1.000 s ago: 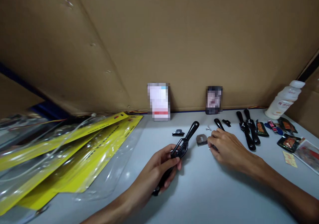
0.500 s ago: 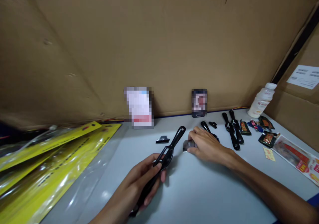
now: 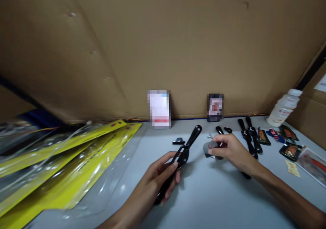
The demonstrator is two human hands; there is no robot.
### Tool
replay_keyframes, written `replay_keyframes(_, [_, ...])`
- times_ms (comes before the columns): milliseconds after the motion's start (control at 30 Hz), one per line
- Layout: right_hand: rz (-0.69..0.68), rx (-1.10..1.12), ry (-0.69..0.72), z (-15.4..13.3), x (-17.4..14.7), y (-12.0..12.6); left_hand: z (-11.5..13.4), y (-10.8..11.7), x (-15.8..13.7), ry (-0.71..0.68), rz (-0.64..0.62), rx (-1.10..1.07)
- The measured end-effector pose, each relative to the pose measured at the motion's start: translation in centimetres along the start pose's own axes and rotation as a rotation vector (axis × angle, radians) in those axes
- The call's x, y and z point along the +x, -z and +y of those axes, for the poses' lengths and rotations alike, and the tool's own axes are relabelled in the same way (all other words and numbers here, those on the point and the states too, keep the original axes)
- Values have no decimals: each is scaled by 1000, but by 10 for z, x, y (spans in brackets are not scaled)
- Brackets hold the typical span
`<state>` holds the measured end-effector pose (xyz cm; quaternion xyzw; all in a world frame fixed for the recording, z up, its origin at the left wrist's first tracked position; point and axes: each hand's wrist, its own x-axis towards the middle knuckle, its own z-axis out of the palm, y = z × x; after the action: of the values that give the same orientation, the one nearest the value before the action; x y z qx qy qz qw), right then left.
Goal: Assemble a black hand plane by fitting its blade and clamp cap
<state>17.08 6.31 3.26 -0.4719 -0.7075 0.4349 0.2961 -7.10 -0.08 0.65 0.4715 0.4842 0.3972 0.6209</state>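
Note:
My left hand (image 3: 163, 176) is wrapped round a black two-handled spokeshave (image 3: 194, 134), which slants up to the right above the table. Between the thumb and fingers of my right hand (image 3: 229, 149) is a flat grey metal blade (image 3: 209, 148). Just behind the spokeshave lies a small black lever cap (image 3: 178, 141). Another black spokeshave (image 3: 219, 130) is on the table, mostly covered by my right hand. Close to it are a second small black cap (image 3: 228, 130) and a small silvery screw (image 3: 210, 136).
Two more spokeshaves (image 3: 246, 137) lie to the right, beside several snack packets (image 3: 290, 151) and a white bottle (image 3: 284, 108). Yellow-backed plastic packages (image 3: 76, 174) cover the left side. Two blurred upright items, one white (image 3: 159, 107) and one dark (image 3: 215, 117), stand against the cardboard wall (image 3: 163, 45).
My right hand has lifted the blade off the table, and it now shows more fully. The left hand still grips the spokeshave. The whole view has shifted, moving things rightward in the picture.

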Motion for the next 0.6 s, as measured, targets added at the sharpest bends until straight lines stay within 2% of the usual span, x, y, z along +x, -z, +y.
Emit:
replay_keyframes(167, [-174, 152, -23, -4, -7, -15, -1, -1, 1, -14, -2, 24])
replay_keyframes(300, [-299, 260, -159, -2, -14, -34, -4, 0, 2, -35, -32, 37])
replay_keyframes(600, [-300, 193, -223, -19, -15, -32, -7, 0, -1, -100, -84, 74])
